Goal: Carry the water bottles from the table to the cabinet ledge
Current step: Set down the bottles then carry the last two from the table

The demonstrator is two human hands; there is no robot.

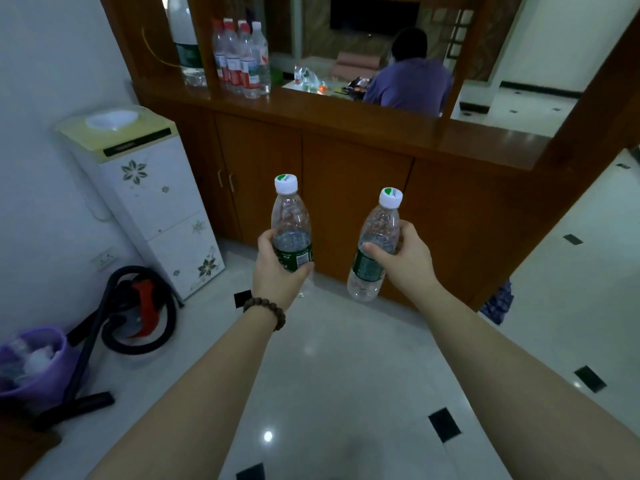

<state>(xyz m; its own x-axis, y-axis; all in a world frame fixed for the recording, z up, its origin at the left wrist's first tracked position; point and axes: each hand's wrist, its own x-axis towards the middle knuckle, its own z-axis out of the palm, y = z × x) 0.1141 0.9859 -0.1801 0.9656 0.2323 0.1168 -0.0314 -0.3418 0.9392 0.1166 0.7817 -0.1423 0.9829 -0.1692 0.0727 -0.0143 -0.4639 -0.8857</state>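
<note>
While your left hand (277,268) and right hand (407,258) each clasp a bottle (290,220) upright by its label for carrying, the ledge (346,112) waits at twelve o'clock, bottles (242,60) already clustered at eleven.

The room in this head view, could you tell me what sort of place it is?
Probably a home: a water dispenser beside a wooden cabinet, a vacuum cleaner on the tiled floor.

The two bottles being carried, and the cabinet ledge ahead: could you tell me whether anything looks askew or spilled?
Nothing is spilled. The left hand holds its bottle upright; the right hand holds its bottle tilted, cap leaning right. Both caps are on. The bottles on the cabinet ledge stand upright.
</note>
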